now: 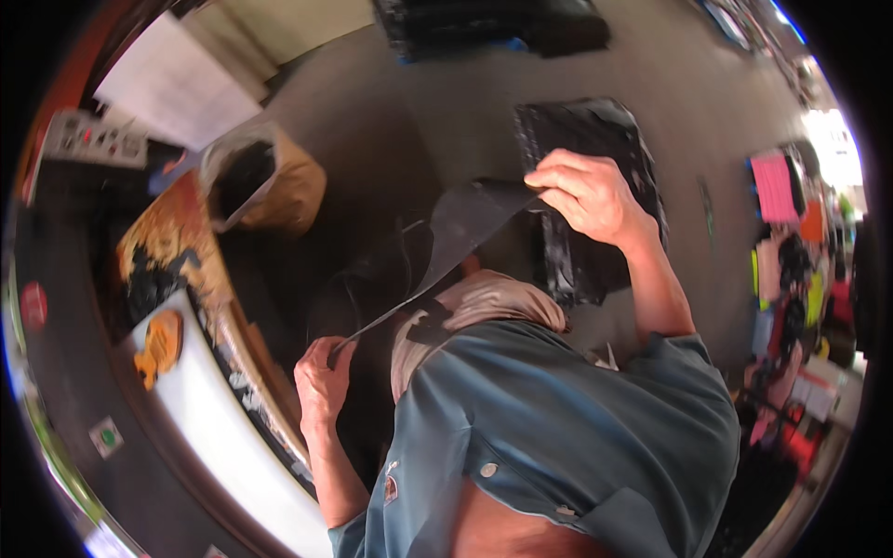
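A thin, dark, flexible sheet stretches at a slant in front of my body, one edge pulled nearly straight between my hands. My left hand is closed on the sheet's lower left end, with thumb and fingers pinched together. Higher up and to the right, my right hand pinches the other end. The sheet's far part merges with dark material behind it, so its full outline is hard to make out. Behind my right hand lies a bundle wrapped in shiny black plastic.
To my left runs a white work surface with an orange-yellow object on it. A brown lined sack stands beyond, near a switch panel. Another black-wrapped bundle lies farther off. Colourful piled goods line the right side.
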`<state>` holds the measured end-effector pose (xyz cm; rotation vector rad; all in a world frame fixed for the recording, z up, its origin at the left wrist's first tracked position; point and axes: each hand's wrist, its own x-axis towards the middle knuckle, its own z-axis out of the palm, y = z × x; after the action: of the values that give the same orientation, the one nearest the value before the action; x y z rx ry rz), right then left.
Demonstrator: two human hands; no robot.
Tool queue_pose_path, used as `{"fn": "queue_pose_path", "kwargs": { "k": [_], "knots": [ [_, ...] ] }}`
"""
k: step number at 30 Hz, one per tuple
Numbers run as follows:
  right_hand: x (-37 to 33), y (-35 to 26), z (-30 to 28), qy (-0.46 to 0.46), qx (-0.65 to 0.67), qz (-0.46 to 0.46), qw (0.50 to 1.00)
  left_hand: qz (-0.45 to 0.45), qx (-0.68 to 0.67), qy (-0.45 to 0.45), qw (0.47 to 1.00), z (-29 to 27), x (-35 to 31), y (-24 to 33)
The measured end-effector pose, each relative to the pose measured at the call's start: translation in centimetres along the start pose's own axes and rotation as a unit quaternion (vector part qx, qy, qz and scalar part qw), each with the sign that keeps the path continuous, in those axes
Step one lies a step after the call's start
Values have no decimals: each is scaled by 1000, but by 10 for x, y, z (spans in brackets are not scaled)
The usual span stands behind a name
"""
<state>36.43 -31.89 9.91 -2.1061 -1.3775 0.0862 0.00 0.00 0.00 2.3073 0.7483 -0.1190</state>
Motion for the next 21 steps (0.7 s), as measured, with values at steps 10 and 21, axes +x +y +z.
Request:
{"fn": "queue_pose_path", "kwargs": {
  "k": [10,21],
  "knots": [
    [-124,56,-100,131,-116,190,966,23,-221,-112,969,30,83,82],
    [-352,-44,-252,287,-219,535,764,533,-218,-426,697,68,130,312]
  ]
}}
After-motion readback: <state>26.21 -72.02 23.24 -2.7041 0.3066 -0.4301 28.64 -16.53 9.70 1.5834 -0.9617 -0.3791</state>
